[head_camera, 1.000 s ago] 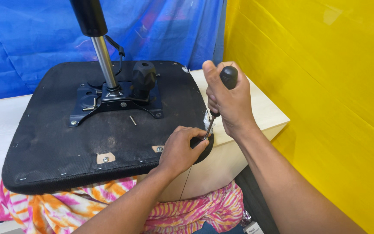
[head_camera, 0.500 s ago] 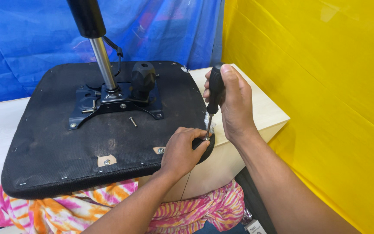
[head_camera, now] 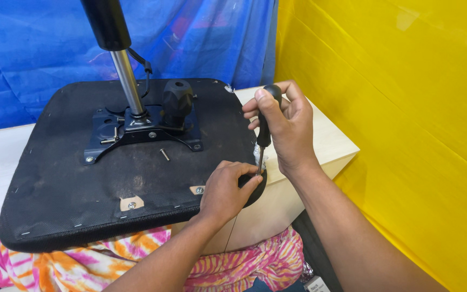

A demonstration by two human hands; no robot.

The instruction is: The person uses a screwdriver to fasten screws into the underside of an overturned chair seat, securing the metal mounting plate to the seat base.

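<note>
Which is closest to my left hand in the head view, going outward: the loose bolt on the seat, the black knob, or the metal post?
From the left hand:
1. Loose bolt, up and left on the seat underside.
2. Black knob, beyond it on the bracket.
3. Metal post, farthest, upper left.

Makeshift workshop: blue tarp [head_camera: 39,54], yellow sheet [head_camera: 406,108] backdrop.

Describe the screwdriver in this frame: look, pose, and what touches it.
The screwdriver has a black, rounded handle and a thin metal shaft. It stands nearly upright, tip down at the near right corner of the upturned seat base. The right hand wraps the handle; the left hand steadies the tip with its fingertips.
</note>
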